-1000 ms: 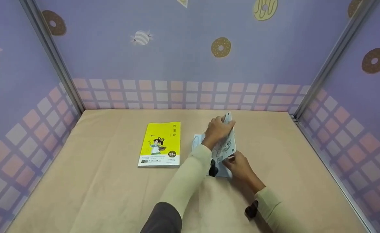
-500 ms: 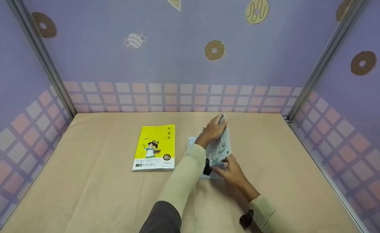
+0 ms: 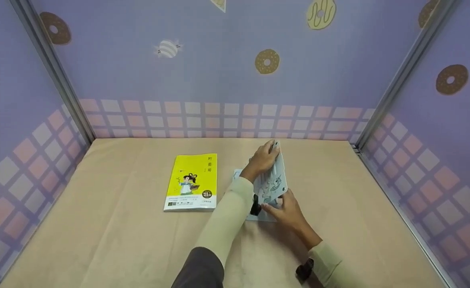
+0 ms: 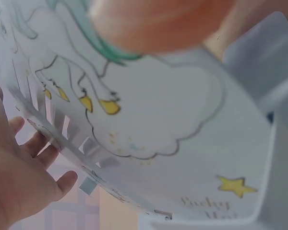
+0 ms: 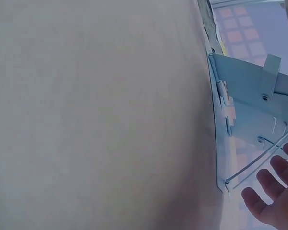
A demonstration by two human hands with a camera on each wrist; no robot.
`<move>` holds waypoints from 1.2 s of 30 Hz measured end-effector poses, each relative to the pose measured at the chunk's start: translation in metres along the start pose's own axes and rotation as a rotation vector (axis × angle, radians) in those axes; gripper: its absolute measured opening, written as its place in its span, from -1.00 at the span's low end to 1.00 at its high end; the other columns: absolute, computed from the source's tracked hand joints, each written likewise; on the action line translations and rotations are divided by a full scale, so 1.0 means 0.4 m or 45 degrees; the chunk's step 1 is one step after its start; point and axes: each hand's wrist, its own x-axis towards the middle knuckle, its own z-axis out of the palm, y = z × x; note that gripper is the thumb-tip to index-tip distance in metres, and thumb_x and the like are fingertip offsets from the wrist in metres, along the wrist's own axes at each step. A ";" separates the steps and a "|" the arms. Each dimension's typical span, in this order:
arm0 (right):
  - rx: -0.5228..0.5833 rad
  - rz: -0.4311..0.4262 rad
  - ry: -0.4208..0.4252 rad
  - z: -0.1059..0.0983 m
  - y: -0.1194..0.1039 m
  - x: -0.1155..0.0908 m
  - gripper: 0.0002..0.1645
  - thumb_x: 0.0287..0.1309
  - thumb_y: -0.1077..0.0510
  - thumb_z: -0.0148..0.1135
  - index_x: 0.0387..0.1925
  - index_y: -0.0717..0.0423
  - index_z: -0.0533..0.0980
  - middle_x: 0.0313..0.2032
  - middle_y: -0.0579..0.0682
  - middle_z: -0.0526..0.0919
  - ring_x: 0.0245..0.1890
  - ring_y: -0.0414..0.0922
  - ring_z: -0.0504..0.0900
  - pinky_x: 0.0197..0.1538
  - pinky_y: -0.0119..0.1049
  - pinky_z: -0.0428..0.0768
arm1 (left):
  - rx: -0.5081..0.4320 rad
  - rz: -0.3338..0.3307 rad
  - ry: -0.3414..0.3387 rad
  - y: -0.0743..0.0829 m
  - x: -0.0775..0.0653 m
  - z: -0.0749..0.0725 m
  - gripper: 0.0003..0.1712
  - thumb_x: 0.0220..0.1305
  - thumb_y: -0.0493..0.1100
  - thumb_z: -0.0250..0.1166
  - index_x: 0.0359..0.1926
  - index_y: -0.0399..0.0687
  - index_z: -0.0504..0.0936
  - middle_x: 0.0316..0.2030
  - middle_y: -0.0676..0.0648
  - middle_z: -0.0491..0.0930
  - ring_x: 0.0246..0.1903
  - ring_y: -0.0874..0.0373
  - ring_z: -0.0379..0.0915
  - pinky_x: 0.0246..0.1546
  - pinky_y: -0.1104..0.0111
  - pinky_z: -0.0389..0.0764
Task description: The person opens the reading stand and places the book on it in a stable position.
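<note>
A pale metal book stand (image 3: 273,185) with a unicorn print stands right of centre, its printed panel raised and tilted above a flat base (image 3: 261,218). My left hand (image 3: 262,160) grips the panel's upper edge between thumb and fingers. In the left wrist view, the left hand's fingers lie along the slotted edge of the printed panel (image 4: 153,110); a blurred fingertip crosses the top. My right hand (image 3: 291,213) is at the panel's lower corner, thumb and index finger spread apart. The right wrist view has its loosely bent fingers beside the stand's wire support (image 5: 254,163).
A yellow book (image 3: 195,176) with an illustrated cover lies flat left of the stand. Beige cloth (image 3: 119,224) covers the table. Purple patterned walls (image 3: 219,72) with metal corner posts enclose the back and both sides.
My right thumb has spread away from the index finger, out to the left below the panel. The left hand keeps its grip on the panel. The head view has shifted slightly.
</note>
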 end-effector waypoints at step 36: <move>-0.082 0.365 0.014 -0.090 0.008 0.003 -0.28 -0.15 -0.10 0.51 0.10 -0.09 0.45 0.04 -0.01 0.54 0.07 0.04 0.52 0.08 -0.07 0.52 | -0.125 -0.128 0.221 -0.059 -0.049 -0.105 -0.44 0.39 0.09 -0.02 0.32 0.00 0.34 0.15 -0.08 0.46 0.16 0.06 0.38 0.20 0.13 0.42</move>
